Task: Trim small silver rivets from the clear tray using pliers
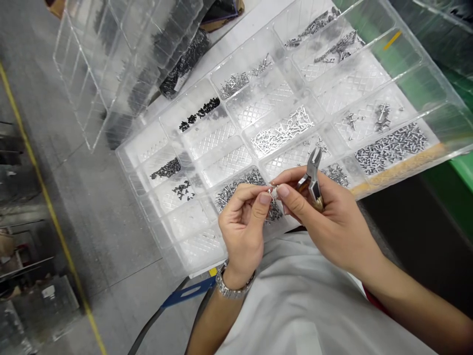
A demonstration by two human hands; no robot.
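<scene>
Left hand [242,229]: curled above a compartmented case [192,219], thumb and forefinger pinched shut.
Right hand [328,207]: angled inward, cutters [314,170] cradled in the palm, fingertips likewise pinched.
Small metal piece [272,191]: held between both hands' fingertips, above loose fasteners [236,190].

Grey floor [96,212] spread at nine o'clock

A yellow line [70,265] crossed it from ten o'clock towards seven. Beyond that, at eight, stood a blurred grey bin [55,308]. Clear cases [99,93] with dark contents were at ten; a black bag [188,61] lay just beside them at eleven. Part of a carton [227,17] showed near twelve. A green surface [462,172] lay at three. A blue bar [192,291] slanted at seven, a small yellow piece [213,271] near its end.
</scene>
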